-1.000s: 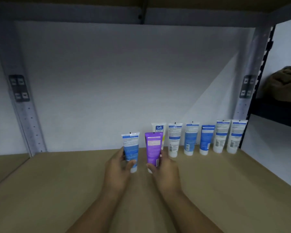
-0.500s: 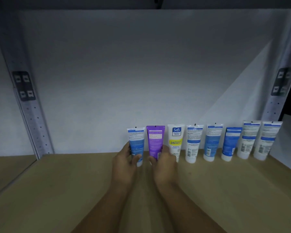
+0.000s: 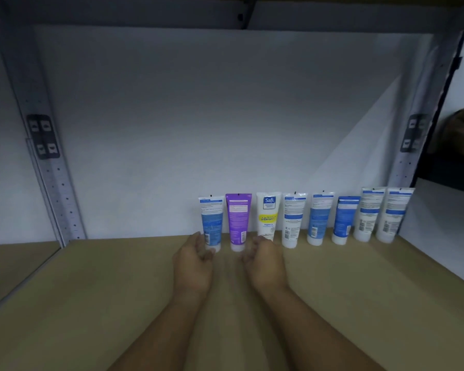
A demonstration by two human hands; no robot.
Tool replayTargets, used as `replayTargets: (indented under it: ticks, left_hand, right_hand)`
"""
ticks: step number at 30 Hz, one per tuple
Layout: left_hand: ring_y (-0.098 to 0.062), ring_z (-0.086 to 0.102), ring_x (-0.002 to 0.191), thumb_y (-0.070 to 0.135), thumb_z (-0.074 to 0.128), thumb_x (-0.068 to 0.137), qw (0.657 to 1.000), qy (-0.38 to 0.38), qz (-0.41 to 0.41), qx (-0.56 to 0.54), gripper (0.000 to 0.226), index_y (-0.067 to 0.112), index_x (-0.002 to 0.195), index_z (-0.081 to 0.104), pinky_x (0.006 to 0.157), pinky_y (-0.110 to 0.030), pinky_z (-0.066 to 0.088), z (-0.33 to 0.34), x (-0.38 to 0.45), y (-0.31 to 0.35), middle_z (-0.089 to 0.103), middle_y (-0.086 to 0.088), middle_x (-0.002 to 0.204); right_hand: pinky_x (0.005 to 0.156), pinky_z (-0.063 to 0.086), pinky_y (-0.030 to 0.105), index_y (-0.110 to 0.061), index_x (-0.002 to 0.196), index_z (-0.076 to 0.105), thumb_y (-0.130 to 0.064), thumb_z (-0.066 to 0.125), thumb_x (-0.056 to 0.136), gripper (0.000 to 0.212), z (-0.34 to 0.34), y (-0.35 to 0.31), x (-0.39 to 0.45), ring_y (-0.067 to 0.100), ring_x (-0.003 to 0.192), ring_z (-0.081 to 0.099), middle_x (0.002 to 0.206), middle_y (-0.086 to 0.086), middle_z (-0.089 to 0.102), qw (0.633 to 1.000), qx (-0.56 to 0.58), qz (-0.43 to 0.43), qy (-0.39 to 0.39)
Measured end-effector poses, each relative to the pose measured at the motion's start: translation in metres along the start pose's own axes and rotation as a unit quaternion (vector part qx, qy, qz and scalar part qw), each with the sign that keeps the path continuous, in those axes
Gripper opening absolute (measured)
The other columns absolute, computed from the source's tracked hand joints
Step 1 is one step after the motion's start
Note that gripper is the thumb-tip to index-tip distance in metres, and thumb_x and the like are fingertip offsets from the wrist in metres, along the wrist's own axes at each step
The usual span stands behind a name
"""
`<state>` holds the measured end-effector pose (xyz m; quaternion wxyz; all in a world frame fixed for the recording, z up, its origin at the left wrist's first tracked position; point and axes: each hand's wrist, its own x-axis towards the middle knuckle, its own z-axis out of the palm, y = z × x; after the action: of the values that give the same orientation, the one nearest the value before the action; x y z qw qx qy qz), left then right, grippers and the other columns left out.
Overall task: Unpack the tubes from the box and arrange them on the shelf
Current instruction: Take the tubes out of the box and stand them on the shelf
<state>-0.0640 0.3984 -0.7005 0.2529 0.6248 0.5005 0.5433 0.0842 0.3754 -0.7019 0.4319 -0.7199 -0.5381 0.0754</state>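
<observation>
Both grips are loose and hold nothing: left hand [image 3: 193, 259] and right hand [image 3: 265, 261] rest, fingers curled apart, on the shelf [image 3: 91, 303]. Eight tubes stand capped-end down in a row along the back wall [image 3: 198, 116]. Nearest the hands are the blue tube [image 3: 211, 223], purple tube [image 3: 238, 220] and white tube [image 3: 268, 216].

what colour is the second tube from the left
Purple with a pale cap, clearest in the head view.

Hands [image 3: 227, 259] seemingly empty before shelved tubes [image 3: 304, 219].
</observation>
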Motion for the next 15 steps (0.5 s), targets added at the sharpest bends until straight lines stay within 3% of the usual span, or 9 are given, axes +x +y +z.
replayTargets:
  ticks: [4, 8, 12, 15]
  left_hand:
    - [-0.019, 0.069, 0.091, -0.008, 0.062, 0.081, 0.999, -0.044, 0.003, 0.027, 0.034, 0.003, 0.113, 0.067, 0.083, -0.019, 0.048, 0.014, -0.038, 0.018, 0.073, -0.005, 0.096]
    - [-0.008, 0.065, 0.077, 0.006, 0.070, 0.085, 0.987, -0.158, 0.020, 0.025, 0.023, 0.010, 0.108, 0.068, 0.077, -0.014, 0.046, 0.057, -0.091, 0.060, 0.068, 0.009, 0.080]
    - [-0.011, 0.068, 0.075, 0.011, 0.071, 0.084, 0.958, -0.278, 0.065, 0.002, 0.019, 0.009, 0.103, 0.070, 0.082, -0.023, 0.054, 0.115, -0.156, 0.113, 0.073, -0.001, 0.083]
    - [-0.007, 0.066, 0.073, 0.012, 0.067, 0.085, 0.928, -0.353, 0.121, -0.015, 0.017, 0.013, 0.101, 0.071, 0.083, -0.023, 0.055, 0.164, -0.216, 0.157, 0.072, 0.002, 0.083]
  right_hand:
    - [0.084, 0.057, 0.036, -0.008, 0.099, 0.069, -0.013, 0.071, 0.078, 0.022, -0.049, 0.020, -0.035, 0.019, 0.084, 0.069, 0.086, 0.005, 0.072, 1.000, 0.007, -0.010, -0.004]
    - [0.084, 0.056, 0.030, -0.012, 0.100, 0.072, -0.011, 0.071, 0.078, 0.022, -0.115, 0.060, -0.077, 0.012, 0.078, 0.067, 0.082, -0.003, 0.070, 1.000, -0.009, 0.000, 0.015]
    - [0.085, 0.055, 0.027, -0.011, 0.101, 0.073, -0.011, 0.072, 0.081, 0.020, -0.197, 0.110, -0.128, 0.011, 0.078, 0.066, 0.087, 0.002, 0.073, 0.998, -0.050, 0.032, 0.037]
    - [0.081, 0.055, 0.024, -0.012, 0.100, 0.073, -0.013, 0.073, 0.082, 0.017, -0.261, 0.152, -0.173, 0.011, 0.080, 0.067, 0.087, 0.001, 0.074, 0.990, -0.093, 0.044, 0.094]
